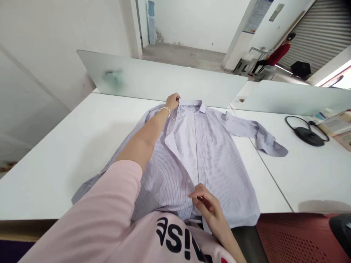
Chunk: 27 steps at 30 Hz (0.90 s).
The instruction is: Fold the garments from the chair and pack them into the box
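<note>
A pale striped button-up shirt (pixel 216 153) lies front side up on the white table, its front partly unbuttoned and folded open. Near the far edge, my left hand (pixel 172 101) is closed on the shirt by the collar (pixel 203 106). My right hand (pixel 207 204) pinches the front edge near the hem, close to my body. One sleeve (pixel 246 128) stretches to the right, its cuff (pixel 274 149) bent toward me. The other sleeve (pixel 89 186) runs down to the left, partly covered by my left arm.
A frosted divider (pixel 164 80) stands along the back of the white table (pixel 55 153). A black round-based object with a ring (pixel 309 135) and boxes (pixel 338 126) stand at right. A red perforated chair (pixel 296 237) is at lower right. Farther back, a person in red (pixel 278 54) sits.
</note>
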Available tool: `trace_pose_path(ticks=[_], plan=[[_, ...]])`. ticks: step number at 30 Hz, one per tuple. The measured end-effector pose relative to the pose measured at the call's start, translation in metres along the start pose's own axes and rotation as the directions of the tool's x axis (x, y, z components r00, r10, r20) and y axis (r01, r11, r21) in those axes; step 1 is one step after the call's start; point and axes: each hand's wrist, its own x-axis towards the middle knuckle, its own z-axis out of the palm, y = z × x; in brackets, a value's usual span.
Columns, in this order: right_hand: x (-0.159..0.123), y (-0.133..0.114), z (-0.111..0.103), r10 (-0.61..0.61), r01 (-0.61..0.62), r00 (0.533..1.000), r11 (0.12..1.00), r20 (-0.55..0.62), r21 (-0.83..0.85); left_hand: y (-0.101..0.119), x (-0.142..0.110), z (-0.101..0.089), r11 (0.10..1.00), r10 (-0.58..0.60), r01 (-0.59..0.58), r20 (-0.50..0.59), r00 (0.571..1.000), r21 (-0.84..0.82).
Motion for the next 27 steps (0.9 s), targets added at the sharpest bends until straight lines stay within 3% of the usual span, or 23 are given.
trace_pose_path(ticks=[8,14,17,21,24,27], plan=[[-0.018,0.026,-0.017,0.144,-0.142,0.984,0.989,-0.107,0.026,0.039,-0.003,0.055,0.993,0.11,-0.115,0.187,0.976,0.019],[-0.021,0.034,-0.025,0.222,-0.22,0.972,0.975,-0.083,0.039,0.043,-0.026,0.084,0.986,0.103,-0.141,0.347,0.932,0.085],[-0.02,0.033,-0.027,0.278,-0.277,0.961,0.96,-0.002,0.051,0.039,-0.032,0.088,0.982,0.063,-0.126,0.384,0.921,0.142],[-0.02,0.028,-0.027,0.317,-0.312,0.939,0.948,0.134,-0.057,0.037,-0.035,0.086,0.975,0.019,-0.107,0.412,0.911,0.193],[-0.019,0.023,-0.026,0.309,-0.308,0.921,0.95,0.239,-0.041,0.037,-0.037,0.08,0.977,0.038,-0.125,0.44,0.897,0.17],[-0.019,0.019,-0.024,0.279,-0.284,0.924,0.959,0.263,-0.019,0.034,-0.046,0.072,0.976,0.085,-0.169,0.47,0.879,0.14]])
